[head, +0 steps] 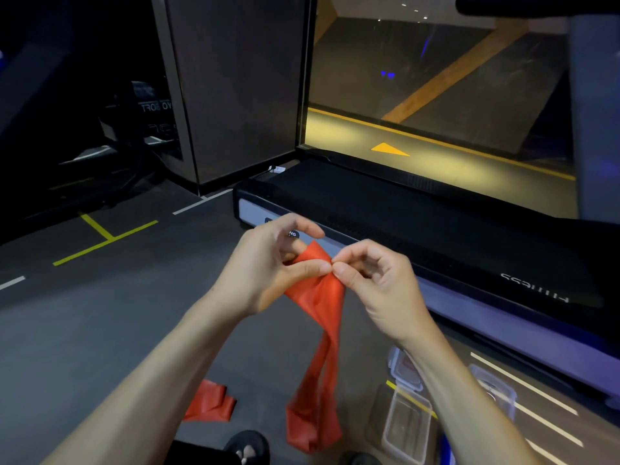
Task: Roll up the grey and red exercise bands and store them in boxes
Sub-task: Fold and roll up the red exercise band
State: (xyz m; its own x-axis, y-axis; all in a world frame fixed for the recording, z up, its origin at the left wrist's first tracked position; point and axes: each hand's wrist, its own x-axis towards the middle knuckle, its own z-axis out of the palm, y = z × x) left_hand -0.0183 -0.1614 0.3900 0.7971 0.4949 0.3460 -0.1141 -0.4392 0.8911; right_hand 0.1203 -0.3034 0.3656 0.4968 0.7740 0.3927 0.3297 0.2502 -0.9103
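The left hand (268,263) and the right hand (372,280) met in the middle of the view, held up in front of the person, thumb tips almost touching. Each pinched the top end of the red exercise band (322,317) between thumb and curled fingers, the left from the left side, the right from the right.

The grey floor (100,323) was the largest open area, stretching away on the left with yellow and white tape lines on it and nothing standing there. On the right, the room was bounded by a treadmill (419,226), its dark deck and pale side rail running diagonally from the middle of the view toward the lower right edge. Beyond it stood a dark wall panel (241,95) and a glass pane.

The held band hung with its long axis near vertical, leaning slightly to the left as it fell. Its top end pointed up and away between the hands; its lower part was twisted and bunched loosely just above the floor.

A second red band (211,402) lay folded on the floor to the lower left, well apart from the hanging one. Clear plastic boxes (407,427) sat on the floor under the right forearm, near the treadmill's edge; what they held could not be told.
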